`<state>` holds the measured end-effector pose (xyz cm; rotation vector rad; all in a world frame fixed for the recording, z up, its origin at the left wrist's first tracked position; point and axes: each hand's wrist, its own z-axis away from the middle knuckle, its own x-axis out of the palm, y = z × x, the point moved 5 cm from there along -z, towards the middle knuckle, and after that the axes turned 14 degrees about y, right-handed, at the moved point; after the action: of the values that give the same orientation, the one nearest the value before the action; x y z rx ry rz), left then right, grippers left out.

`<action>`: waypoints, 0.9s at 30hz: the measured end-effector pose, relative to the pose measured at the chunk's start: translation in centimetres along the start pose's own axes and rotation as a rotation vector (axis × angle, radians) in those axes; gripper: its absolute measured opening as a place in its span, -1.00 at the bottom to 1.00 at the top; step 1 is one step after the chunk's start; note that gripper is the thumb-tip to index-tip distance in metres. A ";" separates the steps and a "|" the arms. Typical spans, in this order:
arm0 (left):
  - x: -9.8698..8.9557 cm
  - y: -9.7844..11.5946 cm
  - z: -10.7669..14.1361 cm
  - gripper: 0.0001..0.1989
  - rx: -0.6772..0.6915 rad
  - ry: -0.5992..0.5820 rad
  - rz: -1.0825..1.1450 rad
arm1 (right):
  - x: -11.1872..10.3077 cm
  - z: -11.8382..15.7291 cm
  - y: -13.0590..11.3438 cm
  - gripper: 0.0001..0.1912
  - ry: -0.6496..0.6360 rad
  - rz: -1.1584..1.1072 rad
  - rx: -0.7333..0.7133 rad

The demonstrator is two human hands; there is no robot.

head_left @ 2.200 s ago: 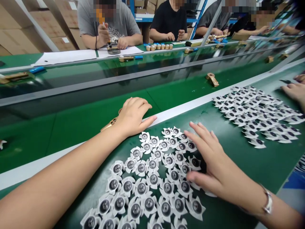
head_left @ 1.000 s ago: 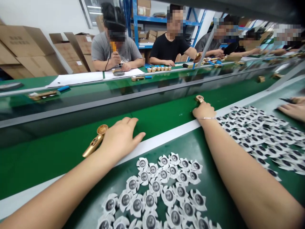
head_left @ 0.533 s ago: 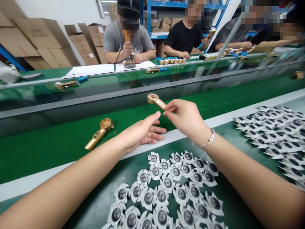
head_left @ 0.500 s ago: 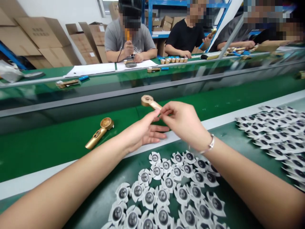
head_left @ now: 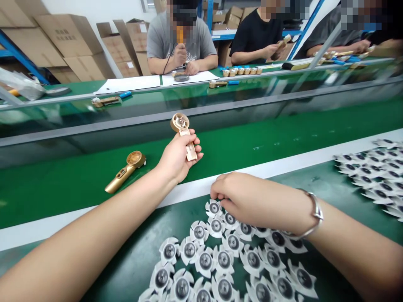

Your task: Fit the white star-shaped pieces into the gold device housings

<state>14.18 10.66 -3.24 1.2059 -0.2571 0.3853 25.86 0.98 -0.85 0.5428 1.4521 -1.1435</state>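
A gold handheld-fan housing is in my left hand, gripped between thumb and fingers over the green belt. Its round head points up and away, and the hollow inner side of its handle faces me. My right hand is low over white fan blades with dark hubs, laid out on the near table. Its fingers are curled down beside the topmost blade; the fingertips are partly hidden, so I cannot see what they hold. Left of my left hand, another gold fan housing lies on the belt.
More fan blades lie at the right. A white strip edges the green belt. Across it, a raised ledge carries gold fan parts. Several people work behind, one in a grey shirt. Cardboard boxes stand at the left.
My hands, together at the housing before, have moved apart. The left has taken the housing up and left with fingers now round its handle; the right has dropped to the fan blades.
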 end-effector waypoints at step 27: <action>2.0 -1.0 2.1 -0.90 0.300 -0.396 -0.492 | -6.5 0.1 4.3 -0.81 0.625 -0.660 0.318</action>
<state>16.50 8.67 -2.62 1.5872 -0.2363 -0.2584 31.07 4.42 3.73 0.7042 2.0892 -1.8548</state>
